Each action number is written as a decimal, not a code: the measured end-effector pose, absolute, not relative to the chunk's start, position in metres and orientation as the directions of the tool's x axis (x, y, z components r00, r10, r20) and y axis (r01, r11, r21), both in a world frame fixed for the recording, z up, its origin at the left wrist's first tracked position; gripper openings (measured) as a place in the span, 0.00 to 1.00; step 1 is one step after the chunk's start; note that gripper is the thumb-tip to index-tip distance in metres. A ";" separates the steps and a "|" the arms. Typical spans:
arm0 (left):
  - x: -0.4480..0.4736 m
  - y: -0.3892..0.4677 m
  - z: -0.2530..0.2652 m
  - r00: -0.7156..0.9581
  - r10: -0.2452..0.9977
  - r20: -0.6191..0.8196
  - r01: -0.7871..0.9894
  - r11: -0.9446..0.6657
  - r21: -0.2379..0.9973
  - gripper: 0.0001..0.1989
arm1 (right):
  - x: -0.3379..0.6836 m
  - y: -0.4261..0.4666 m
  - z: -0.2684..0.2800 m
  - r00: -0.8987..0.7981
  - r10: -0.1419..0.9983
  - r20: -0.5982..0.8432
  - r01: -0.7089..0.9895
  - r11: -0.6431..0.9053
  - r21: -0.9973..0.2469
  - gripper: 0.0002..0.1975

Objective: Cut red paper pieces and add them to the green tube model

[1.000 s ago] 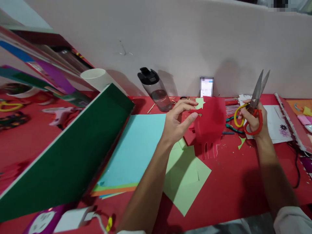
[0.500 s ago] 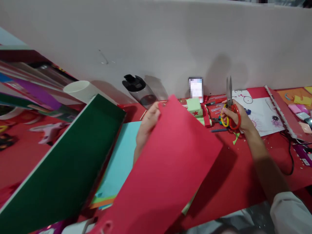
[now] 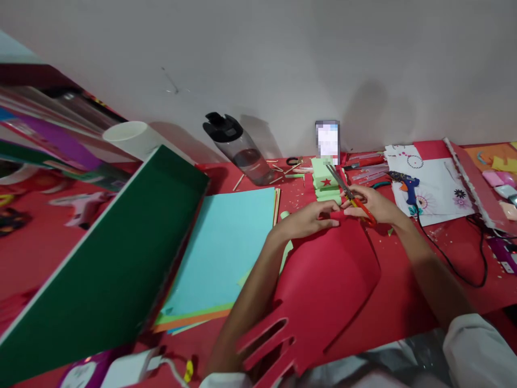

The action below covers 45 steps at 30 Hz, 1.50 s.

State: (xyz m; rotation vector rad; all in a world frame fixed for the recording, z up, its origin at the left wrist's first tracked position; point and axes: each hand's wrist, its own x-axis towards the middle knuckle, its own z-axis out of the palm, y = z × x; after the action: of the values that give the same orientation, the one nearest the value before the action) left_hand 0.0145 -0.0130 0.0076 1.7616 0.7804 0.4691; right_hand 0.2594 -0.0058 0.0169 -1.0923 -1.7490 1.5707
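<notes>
A large sheet of red paper (image 3: 327, 275) lies curved in front of me, with finger-like strips cut into its near end. My left hand (image 3: 313, 220) pinches its far edge. My right hand (image 3: 375, 205) is closed round scissors (image 3: 355, 202) with red and yellow handles, their blades pointing to the far left. The right fingertips also meet the sheet's far edge, close to the left hand. Just beyond the blades stands a light green paper piece (image 3: 324, 175) with a red star. A phone (image 3: 328, 140) leans on the wall behind it, its screen blurred.
To the left lies a stack of coloured paper (image 3: 226, 242), light blue on top, beside a dark green board (image 3: 117, 258). A tilted bottle (image 3: 244, 151) stands near the wall. At right are a blue glue gun (image 3: 410, 188) with its cord and white patterned sheets (image 3: 440, 183).
The red sheet has come down from its raised position, and my left hand now shows at its far edge. My right hand has moved left with the scissors, whose blades have tipped leftward.
</notes>
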 end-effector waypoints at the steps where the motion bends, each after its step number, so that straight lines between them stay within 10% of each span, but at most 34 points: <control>1: 0.015 -0.014 0.009 0.693 0.719 -0.060 0.277 -0.189 0.942 0.11 | 0.258 -0.006 0.016 -0.537 0.837 -0.104 0.210 0.013 -0.978 0.26; 21: 0.018 -0.037 0.044 0.396 0.887 0.236 0.652 -0.453 0.608 0.09 | 0.268 -0.004 0.026 -0.481 0.873 -0.079 0.306 0.082 -0.948 0.20; 32: 0.028 -0.028 0.027 0.598 0.798 -0.072 0.259 -0.108 0.960 0.10 | 0.277 -0.001 0.033 -0.427 0.904 0.015 0.248 0.133 -0.960 0.22; 45: 0.042 -0.018 0.008 0.527 0.847 -0.068 0.084 0.028 0.996 0.16 | 0.276 0.002 0.029 -0.420 0.907 0.005 0.217 0.106 -0.970 0.24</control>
State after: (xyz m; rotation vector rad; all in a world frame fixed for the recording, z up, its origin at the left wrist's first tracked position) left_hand 0.0422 -0.0182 0.0076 1.4383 0.8609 0.7191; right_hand 0.2755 0.0017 0.0289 -1.1040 -1.7362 1.3521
